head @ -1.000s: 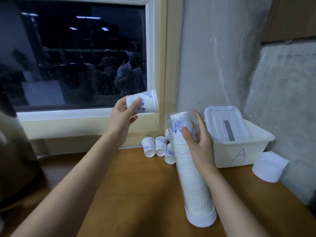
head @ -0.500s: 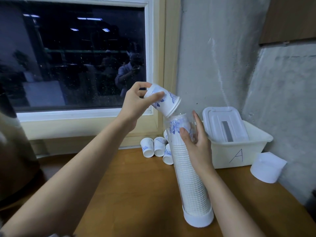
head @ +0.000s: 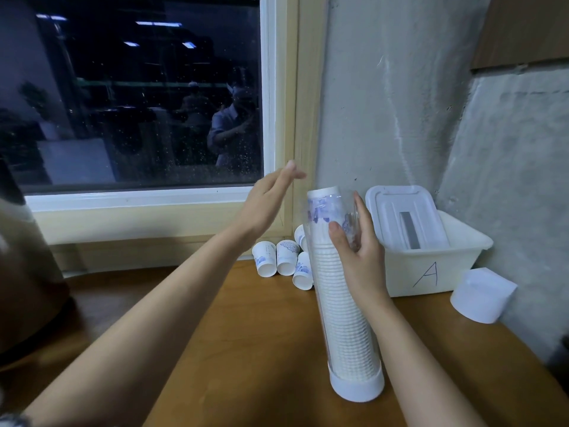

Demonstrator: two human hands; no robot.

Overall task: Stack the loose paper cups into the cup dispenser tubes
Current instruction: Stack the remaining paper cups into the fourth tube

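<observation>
At centre right of the frame, on the wooden table (head: 240, 340), a clear dispenser tube (head: 345, 328) stands slightly tilted in its white base, packed with stacked paper cups. The topmost cup (head: 323, 195) pokes out above the tube's mouth. The right hand (head: 363, 263) grips the tube near its top, thumb in front and fingers behind. The left hand (head: 271, 198) hangs in the air just left of the tube's top, fingers straight, holding nothing. Loose cups (head: 288, 257) lie on their sides behind the tube, below the window (head: 138, 103). A white bin (head: 431, 272) marked "A" sits to the right.
</observation>
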